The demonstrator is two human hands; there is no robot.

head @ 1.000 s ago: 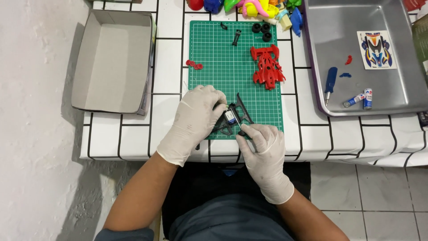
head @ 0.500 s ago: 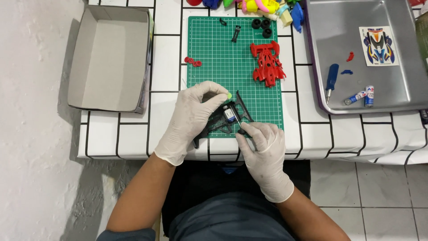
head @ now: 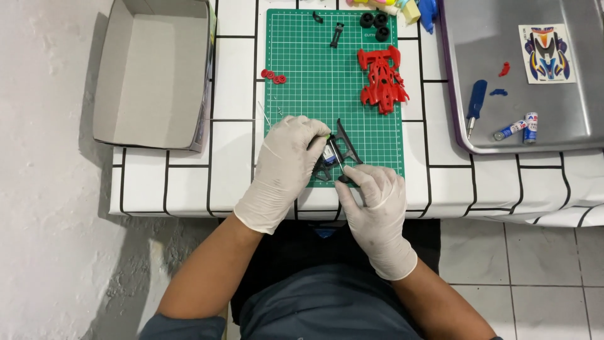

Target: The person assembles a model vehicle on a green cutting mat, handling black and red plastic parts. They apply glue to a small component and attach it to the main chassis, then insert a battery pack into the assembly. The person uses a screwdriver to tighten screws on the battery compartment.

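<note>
- Gloved hands at the near edge of the green gridded cutting mat: we wear white disposable gloves and work over the black plastic toy-car chassis, which lies at the mat's near edge, partly under our fingers.
- Our left hand arches over the chassis from the left, its fingers curled down and grasping the chassis where a small silver-and-blue motor-like part sits.
- Our right hand lies just below the chassis, fingers pinched around a thin tool whose shaft slants up into the chassis; we cannot tell its tip, which is too small to make out.
- Farther up the mat lies the red plastic car body shell, well apart from both hands.
- Small red round parts lie near the mat's left edge; two black rubber tyres and a short black part lie near its far edge.
- To the left stands an open grey cardboard box on the white table cover with black lines.
- To the right lies a shallow steel tray holding a blue-handled screwdriver, two small batteries, a colourful sticker sheet and small red and blue bits.
- Brightly coloured pieces sit at the table's far edge, cut off by the frame.
</note>
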